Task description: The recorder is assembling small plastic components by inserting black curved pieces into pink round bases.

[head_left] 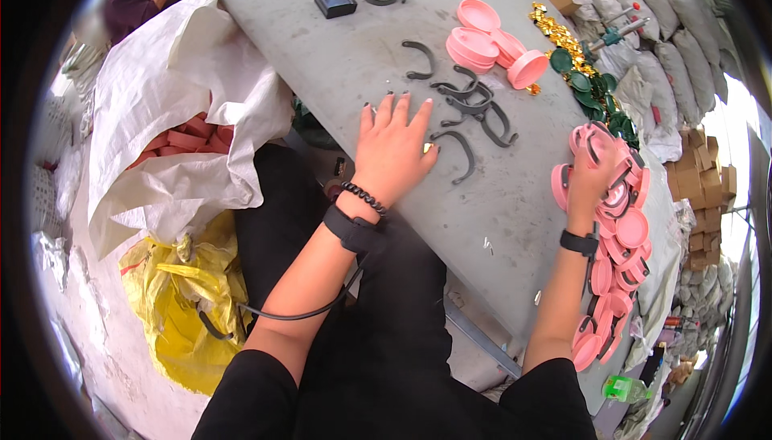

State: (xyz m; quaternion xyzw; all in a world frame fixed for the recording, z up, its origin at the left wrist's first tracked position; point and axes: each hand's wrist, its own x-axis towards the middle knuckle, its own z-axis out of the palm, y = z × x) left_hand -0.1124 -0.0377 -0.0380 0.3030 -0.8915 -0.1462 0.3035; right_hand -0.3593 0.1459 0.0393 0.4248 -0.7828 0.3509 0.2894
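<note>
Right hand [593,165]: fingertips perhaps hidden among pink cases [631,227]; grip unclear; co-worker [135,10] blurred, cut by upper edge

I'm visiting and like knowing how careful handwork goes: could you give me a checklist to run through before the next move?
1. Left hand not gripping a part: ok; its fingers are spread at the gray table.
2. Right hand grip secure: cannot tell; it is at the pink pile, its fingers partly hidden.
3. Pink pile neatly sorted: not ok; pieces overlap at different angles.
4. White sack open: ok; reddish-pink pieces show inside.
5. Black cable off the tabletop: ok; it curves across the left forearm.
</note>
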